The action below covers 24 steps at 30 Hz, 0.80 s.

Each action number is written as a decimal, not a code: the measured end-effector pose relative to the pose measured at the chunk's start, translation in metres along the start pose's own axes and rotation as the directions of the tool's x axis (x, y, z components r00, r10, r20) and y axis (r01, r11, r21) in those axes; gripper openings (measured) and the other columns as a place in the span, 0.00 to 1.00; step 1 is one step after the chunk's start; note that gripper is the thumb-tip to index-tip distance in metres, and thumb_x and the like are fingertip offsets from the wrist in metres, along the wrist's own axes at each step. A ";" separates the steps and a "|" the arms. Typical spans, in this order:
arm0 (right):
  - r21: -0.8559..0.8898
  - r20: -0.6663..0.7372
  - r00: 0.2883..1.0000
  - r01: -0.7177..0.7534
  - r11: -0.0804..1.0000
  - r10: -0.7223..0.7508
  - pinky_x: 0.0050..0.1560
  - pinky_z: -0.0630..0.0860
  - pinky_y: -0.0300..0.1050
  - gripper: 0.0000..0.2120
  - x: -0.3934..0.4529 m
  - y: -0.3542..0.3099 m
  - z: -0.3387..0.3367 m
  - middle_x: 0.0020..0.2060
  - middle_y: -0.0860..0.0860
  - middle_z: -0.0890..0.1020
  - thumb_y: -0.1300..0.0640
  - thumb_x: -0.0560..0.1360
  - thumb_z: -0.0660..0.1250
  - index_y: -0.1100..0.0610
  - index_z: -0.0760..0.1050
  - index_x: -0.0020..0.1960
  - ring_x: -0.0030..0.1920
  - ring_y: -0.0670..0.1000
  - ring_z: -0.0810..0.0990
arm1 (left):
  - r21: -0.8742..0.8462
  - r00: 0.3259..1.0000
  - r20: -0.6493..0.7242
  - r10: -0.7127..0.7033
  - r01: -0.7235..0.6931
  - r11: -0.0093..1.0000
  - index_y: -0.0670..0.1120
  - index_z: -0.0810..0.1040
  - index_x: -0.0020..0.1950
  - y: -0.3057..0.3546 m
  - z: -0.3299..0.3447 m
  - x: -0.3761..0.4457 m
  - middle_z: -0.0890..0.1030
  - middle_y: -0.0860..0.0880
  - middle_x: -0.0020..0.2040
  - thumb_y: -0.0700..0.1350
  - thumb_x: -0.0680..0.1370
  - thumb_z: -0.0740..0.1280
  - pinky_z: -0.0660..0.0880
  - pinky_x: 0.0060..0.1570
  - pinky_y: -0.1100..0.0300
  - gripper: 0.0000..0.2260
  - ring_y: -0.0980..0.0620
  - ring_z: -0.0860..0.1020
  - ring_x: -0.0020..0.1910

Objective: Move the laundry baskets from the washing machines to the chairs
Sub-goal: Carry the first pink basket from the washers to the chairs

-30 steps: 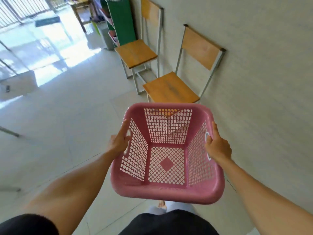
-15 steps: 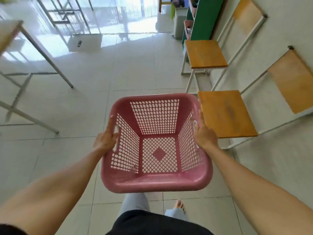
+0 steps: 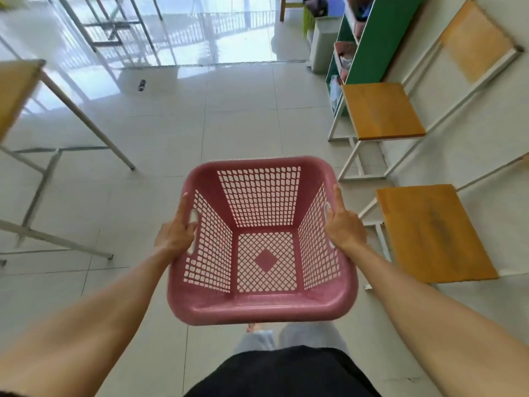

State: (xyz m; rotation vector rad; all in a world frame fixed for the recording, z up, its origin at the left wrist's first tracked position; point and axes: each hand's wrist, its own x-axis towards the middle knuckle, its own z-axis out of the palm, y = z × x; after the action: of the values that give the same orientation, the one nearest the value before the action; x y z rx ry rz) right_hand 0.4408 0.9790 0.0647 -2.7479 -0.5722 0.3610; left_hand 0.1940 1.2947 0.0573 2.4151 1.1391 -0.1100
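Right now the pink basket (image 3: 262, 245) is in the air over the tiled floor (image 3: 229, 124), empty, carried level in front of the person's waist. So the pick-up part looks done for this one, and the setting-down is what remains. Both chairs are bare: the near chair (image 3: 432, 233) sits at about three o'clock from the basket, just beside it, and the far chair (image 3: 380, 110) at about one o'clock, well apart. No washing machines are in view, so I cannot tell how many baskets are left to fetch.

The left hand (image 3: 174, 233) is closed on the basket's nine o'clock side, fingers curled through the handle slot, thumb lying along the rim. The right hand (image 3: 345, 227) grips the three o'clock side the same way, though the slot there is mostly hidden behind the palm, so the fingers probably pass through it. Both forearms reach forward, nearly straight, angling inward to the basket.

A table (image 3: 20, 87) stands at ten o'clock, a green shelf (image 3: 380, 38) at one o'clock beyond the far chair.
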 end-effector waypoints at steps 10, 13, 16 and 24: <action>0.103 0.033 0.978 -0.207 0.973 0.204 0.41 0.83 0.59 0.29 0.140 -0.008 0.000 0.38 0.58 0.80 0.48 0.85 0.49 0.39 0.37 0.80 0.38 0.60 0.82 | 0.022 0.981 0.051 0.189 -0.190 0.982 0.77 0.36 0.68 0.070 -0.009 0.199 0.82 0.38 0.54 0.55 0.78 0.61 0.75 0.48 0.45 0.36 0.36 0.81 0.46; 0.130 0.047 0.973 -0.232 0.964 0.227 0.40 0.83 0.57 0.29 0.189 -0.017 -0.001 0.37 0.57 0.80 0.47 0.85 0.48 0.38 0.38 0.81 0.37 0.58 0.81 | 0.043 0.980 0.101 0.171 -0.176 0.984 0.76 0.35 0.69 0.086 -0.012 0.251 0.82 0.37 0.55 0.55 0.78 0.61 0.75 0.48 0.45 0.37 0.36 0.81 0.46; 0.125 0.028 0.970 -0.241 0.962 0.240 0.32 0.77 0.48 0.28 0.238 -0.024 -0.005 0.33 0.53 0.77 0.47 0.85 0.49 0.39 0.40 0.81 0.32 0.53 0.79 | 0.030 0.980 0.109 0.164 -0.169 0.985 0.76 0.33 0.69 0.108 -0.020 0.297 0.82 0.39 0.52 0.55 0.79 0.61 0.73 0.42 0.52 0.37 0.46 0.77 0.35; 0.132 0.040 0.945 -0.327 0.936 0.325 0.36 0.79 0.49 0.27 0.346 -0.057 -0.010 0.40 0.54 0.79 0.44 0.85 0.48 0.35 0.37 0.79 0.36 0.55 0.81 | 0.011 0.964 0.167 0.205 -0.209 0.978 0.77 0.32 0.67 0.135 -0.037 0.425 0.82 0.39 0.54 0.53 0.80 0.61 0.72 0.45 0.53 0.38 0.46 0.75 0.38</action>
State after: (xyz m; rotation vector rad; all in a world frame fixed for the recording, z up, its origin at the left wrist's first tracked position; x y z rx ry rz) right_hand 0.7316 1.1726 0.0319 -2.7041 -0.0848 0.4810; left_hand 0.5676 1.5385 0.0291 2.4809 0.8119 -0.2552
